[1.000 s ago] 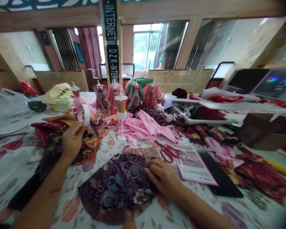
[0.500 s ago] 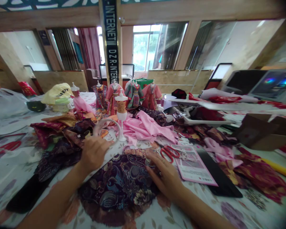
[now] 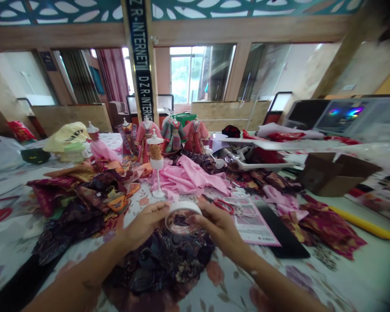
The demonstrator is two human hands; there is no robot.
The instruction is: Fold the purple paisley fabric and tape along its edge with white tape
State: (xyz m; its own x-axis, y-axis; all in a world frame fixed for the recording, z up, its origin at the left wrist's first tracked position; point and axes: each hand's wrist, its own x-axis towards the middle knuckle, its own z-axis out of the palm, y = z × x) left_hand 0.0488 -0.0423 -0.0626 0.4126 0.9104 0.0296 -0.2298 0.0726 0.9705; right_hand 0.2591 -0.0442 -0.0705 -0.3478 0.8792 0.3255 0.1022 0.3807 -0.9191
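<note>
A roll of white tape (image 3: pixel 186 205) is held up between both hands, its open ring facing me. My right hand (image 3: pixel 218 225) grips the roll's right side, thumb over the rim. At the left edge, my left hand (image 3: pixel 149 220) has its fingertips closed on the roll; whether they pinch the tape's loose end is too small to tell. Below lies a dark paisley and floral cloth piece (image 3: pixel 162 264), rounded at its near edge. Just beyond stands a small white dress form (image 3: pixel 157 164) with a gold-brown band around its chest.
Pink cloth (image 3: pixel 188 177) lies behind the roll, dressed miniature forms (image 3: pixel 173 134) farther back. Red-handled scissors (image 3: pixel 225 207) and a printed sheet (image 3: pixel 255 223) lie right, near an open cardboard box (image 3: pixel 331 177). Patterned scraps (image 3: pixel 71 216) are heaped left.
My left hand has brought the tape roll down and right, in front of me. My right hand has lifted off the dark cloth and closed on the roll. The view has shifted slightly.
</note>
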